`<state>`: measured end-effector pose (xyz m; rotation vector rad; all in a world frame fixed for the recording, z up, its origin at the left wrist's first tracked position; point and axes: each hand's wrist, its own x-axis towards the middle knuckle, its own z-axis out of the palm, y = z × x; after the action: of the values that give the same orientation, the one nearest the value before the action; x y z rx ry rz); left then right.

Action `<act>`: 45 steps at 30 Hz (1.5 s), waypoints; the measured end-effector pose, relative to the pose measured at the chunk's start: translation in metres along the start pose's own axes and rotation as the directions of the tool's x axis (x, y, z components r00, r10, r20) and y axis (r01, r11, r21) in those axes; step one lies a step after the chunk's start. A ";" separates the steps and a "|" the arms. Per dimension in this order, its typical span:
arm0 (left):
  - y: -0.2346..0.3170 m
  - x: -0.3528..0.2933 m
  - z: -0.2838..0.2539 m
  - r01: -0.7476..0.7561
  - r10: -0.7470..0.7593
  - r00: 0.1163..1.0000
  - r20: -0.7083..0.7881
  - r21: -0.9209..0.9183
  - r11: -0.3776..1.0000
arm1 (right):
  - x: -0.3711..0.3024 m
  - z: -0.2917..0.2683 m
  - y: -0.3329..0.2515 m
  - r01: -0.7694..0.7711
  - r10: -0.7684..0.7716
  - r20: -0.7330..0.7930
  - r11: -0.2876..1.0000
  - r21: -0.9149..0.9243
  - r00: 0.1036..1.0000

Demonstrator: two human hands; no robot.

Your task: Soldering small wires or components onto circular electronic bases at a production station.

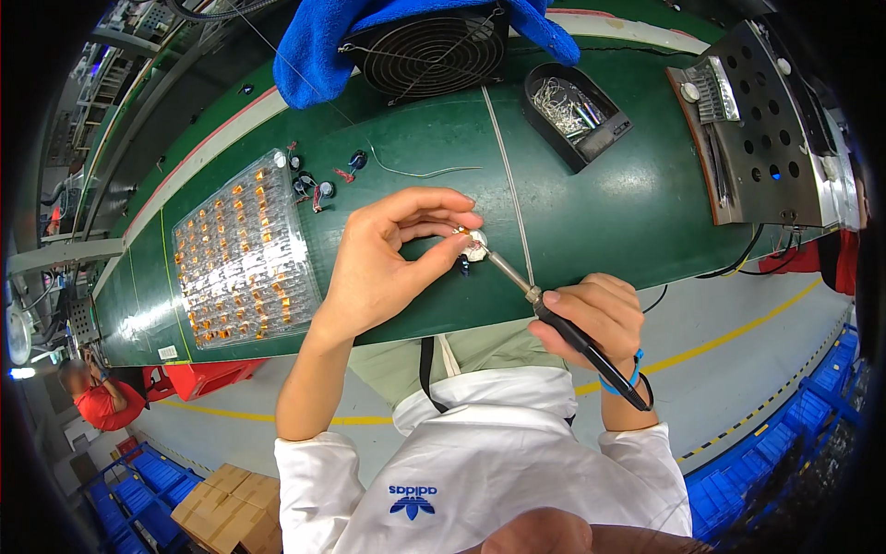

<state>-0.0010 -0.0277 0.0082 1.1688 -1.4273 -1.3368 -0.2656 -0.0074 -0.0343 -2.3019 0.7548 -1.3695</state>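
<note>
My left hand [392, 254] is curled at the middle of the green bench, its thumb and fingertips closed on a small round whitish part [476, 247]. A dark bit with it shows just below; finer detail is too small to make out. In my right hand [595, 323] is a soldering iron [565, 331] with a black handle, held like a pen. Its metal tip points up and left and meets the round part, or comes very close to it. A thin pale wire [425, 173] lies on the bench beyond my left hand.
At left lies a clear plastic tray [245, 249] with rows of copper-coloured pieces, beside several small dark parts with wires [314, 187]. A black fan [429, 57] with a blue towel [309, 55] stands ahead. A black bin [600, 138] of metal bits and a perforated metal box [771, 129] are right.
</note>
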 end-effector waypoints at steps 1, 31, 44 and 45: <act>0.000 0.000 0.000 0.001 -0.001 1.000 0.002 -0.003 1.000 | 0.000 0.000 0.000 0.000 0.000 0.000 1.000 0.001 1.000; 0.031 -0.002 -0.176 -0.041 0.260 0.845 -0.468 0.428 0.903 | 0.025 0.015 0.007 -0.201 0.199 -0.169 0.980 0.007 0.965; -0.057 0.113 -0.359 0.523 0.343 0.739 -0.580 0.815 0.249 | 0.027 0.023 0.006 -0.136 0.132 -0.173 0.991 -0.009 0.976; -0.051 0.112 -0.356 0.467 0.359 0.767 -0.532 0.846 0.256 | 0.025 0.023 0.007 -0.147 0.141 -0.178 0.989 -0.019 0.974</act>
<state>0.3256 -0.2145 -0.0158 2.2239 -1.6092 0.3006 -0.2375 -0.0270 -0.0314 -2.1217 0.9848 -1.5174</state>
